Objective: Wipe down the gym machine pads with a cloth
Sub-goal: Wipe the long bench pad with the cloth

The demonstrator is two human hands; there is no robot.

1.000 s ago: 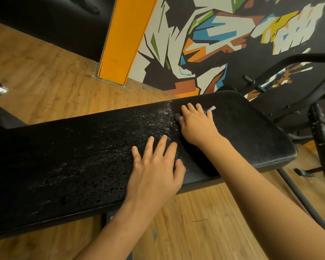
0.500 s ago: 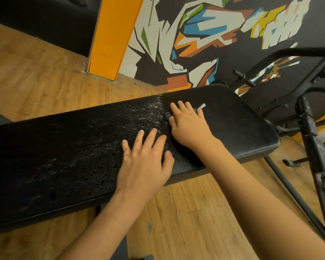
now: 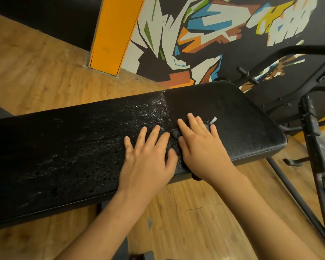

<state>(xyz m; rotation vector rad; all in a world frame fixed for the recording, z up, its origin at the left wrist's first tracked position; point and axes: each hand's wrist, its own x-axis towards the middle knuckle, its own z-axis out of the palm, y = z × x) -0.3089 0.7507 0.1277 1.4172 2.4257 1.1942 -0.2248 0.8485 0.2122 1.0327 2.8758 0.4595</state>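
Observation:
A long black bench pad runs across the view; its left part is cracked and glistening, its right end is smoother pebbled vinyl. My right hand lies flat, fingers straight, pressing a dark cloth onto the pad by the seam. The cloth is mostly hidden under that hand: a bunched bit shows by the thumb, a pale tag pokes out past the fingers. My left hand rests flat on the worn part right beside it, its thumb near the cloth's edge.
Wooden floor lies below and behind the bench. A black metal machine frame stands close at the right. Behind are an orange pillar and a painted mural wall.
Both hands stay flat on the pad near the seam. My left hand has edged a little closer to my right hand. The view has shifted slightly.

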